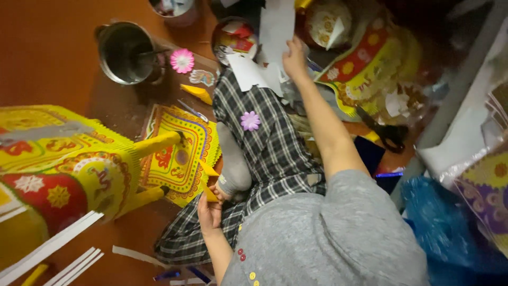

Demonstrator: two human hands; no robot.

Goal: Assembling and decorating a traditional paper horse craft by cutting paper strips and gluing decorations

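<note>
L hand (210,209) pinches small yellow paper piece (210,195): light, floppy, best held by its edge. R hand (294,59) grips white paper sheet (276,29) far off, prob. tears easily.

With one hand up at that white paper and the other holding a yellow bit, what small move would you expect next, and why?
Probably the right hand pulls the white paper sheet back toward the lap. Its fingers already touch the sheet's lower edge at full arm's reach, while the left hand holds a small yellow paper piece low by the knee, so bringing the two together seems likely. This is only a guess.
</note>
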